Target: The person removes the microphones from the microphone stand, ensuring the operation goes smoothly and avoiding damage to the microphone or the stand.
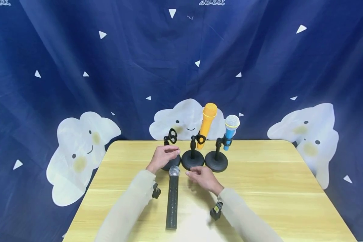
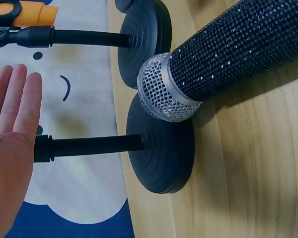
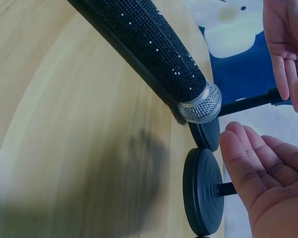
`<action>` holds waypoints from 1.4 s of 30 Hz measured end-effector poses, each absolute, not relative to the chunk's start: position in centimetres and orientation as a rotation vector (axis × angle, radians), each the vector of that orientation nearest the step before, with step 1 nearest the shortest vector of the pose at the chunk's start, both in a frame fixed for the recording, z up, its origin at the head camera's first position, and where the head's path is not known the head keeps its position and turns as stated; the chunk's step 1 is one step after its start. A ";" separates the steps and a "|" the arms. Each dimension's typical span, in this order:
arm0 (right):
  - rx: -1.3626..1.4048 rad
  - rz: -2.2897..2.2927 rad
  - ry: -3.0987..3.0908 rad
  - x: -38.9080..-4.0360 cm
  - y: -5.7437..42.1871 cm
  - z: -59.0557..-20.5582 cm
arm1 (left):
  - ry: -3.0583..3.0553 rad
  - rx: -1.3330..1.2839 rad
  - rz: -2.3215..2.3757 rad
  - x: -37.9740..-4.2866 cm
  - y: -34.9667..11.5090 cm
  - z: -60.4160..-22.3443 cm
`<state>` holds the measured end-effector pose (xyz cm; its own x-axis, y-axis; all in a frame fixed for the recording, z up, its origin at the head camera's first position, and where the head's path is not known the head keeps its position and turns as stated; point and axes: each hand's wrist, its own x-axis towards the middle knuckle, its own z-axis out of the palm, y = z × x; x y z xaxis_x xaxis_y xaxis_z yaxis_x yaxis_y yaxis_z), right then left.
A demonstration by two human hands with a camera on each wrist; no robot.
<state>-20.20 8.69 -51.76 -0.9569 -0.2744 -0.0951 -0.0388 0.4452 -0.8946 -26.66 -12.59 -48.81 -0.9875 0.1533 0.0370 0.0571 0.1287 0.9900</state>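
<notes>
A sparkly black microphone with a silver mesh head lies on the table between my hands, its head against the base of the left black stand. My left hand hovers at that stand's stem, fingers straight and together, holding nothing. Its ring-shaped clip shows above the fingers. My right hand hangs in front of the middle stand, palm inward and fingers loosely bent, with nothing in it. The middle stand's clip carries an orange microphone.
A blue microphone with a white head sits in the right stand. The three round bases stand side by side near the back edge of the wooden table. Behind hangs a dark blue curtain with clouds.
</notes>
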 end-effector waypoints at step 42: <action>-0.259 -1.589 2.434 -21.2 9.2 -50.7 | 2.483 0.251 1.846 -26.7 -10.4 -48.6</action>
<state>-21.19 9.18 -50.69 -0.9595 -0.2671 -0.0892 -0.0257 0.3986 -0.9168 -26.75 -10.38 -48.58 -0.9862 0.1513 0.0666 0.1074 0.2799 0.9540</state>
